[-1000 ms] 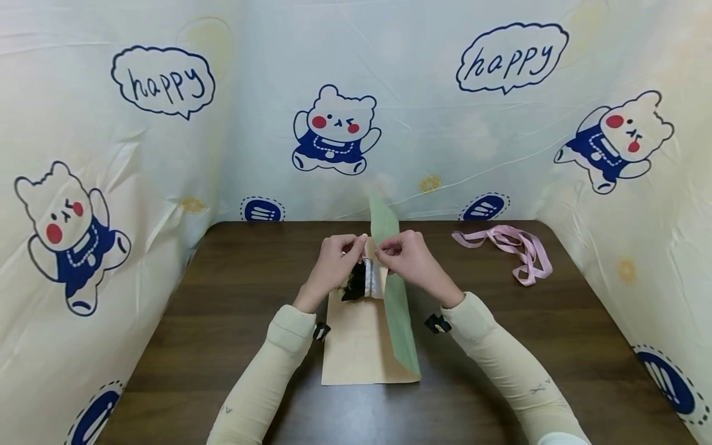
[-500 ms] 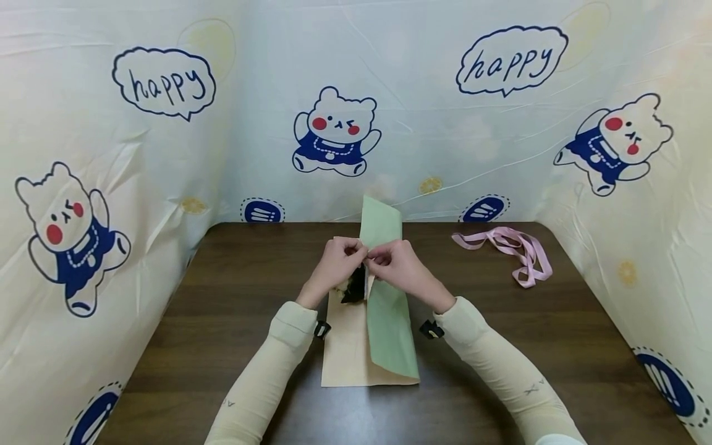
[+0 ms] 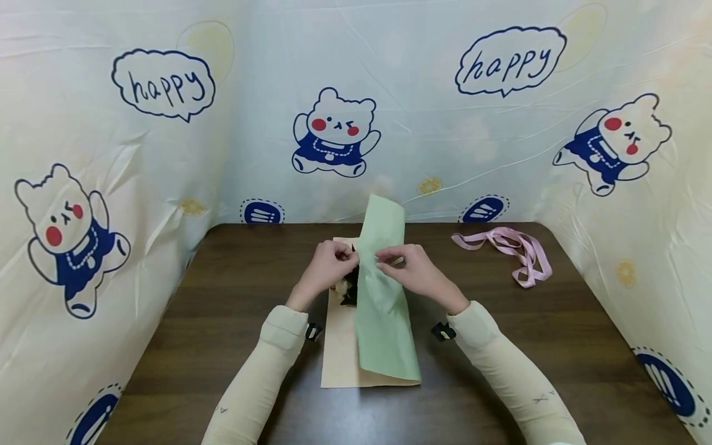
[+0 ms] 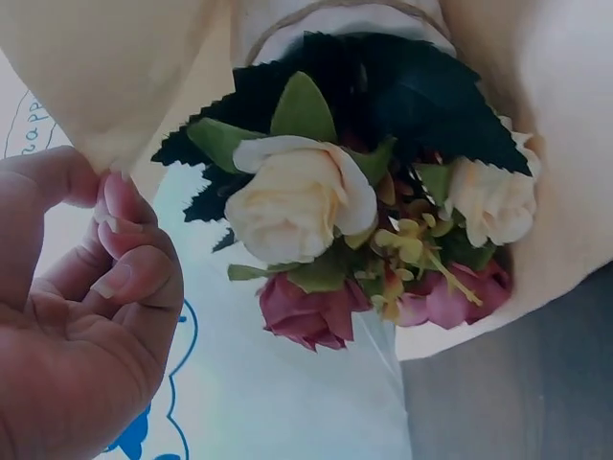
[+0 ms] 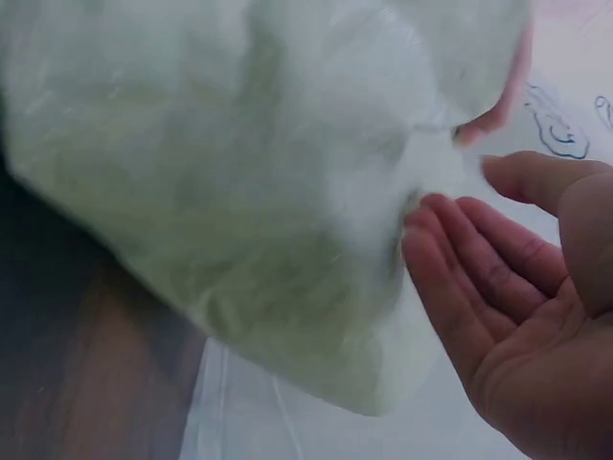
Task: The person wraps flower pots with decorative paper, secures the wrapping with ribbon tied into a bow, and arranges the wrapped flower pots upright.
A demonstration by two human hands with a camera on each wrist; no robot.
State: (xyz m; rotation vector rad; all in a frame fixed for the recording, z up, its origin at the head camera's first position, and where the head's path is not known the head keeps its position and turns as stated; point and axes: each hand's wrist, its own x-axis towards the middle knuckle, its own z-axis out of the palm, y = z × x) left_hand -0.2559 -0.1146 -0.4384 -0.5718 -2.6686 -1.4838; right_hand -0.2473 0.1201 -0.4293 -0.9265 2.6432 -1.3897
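A sheet of wrapping paper, green outside and cream inside, lies folded over a small bouquet. In the left wrist view the bouquet shows a cream rose, dusky pink roses, and dark green leaves. White wrap with twine surrounds its lower part. My left hand pinches the folded paper's free edge between thumb and forefinger. Beside the green face is my right hand, thumb apart from the fingers; its fingertips are at the paper, and contact is hard to tell.
A loose pink ribbon lies at the back right of the dark wooden table. A pale cloth backdrop with printed bears closes off the back and sides.
The paper's right side has come over leftward, covering the white wrap and part of the bouquet. My right hand has let go of its edge and moved slightly right; the left now pinches it.
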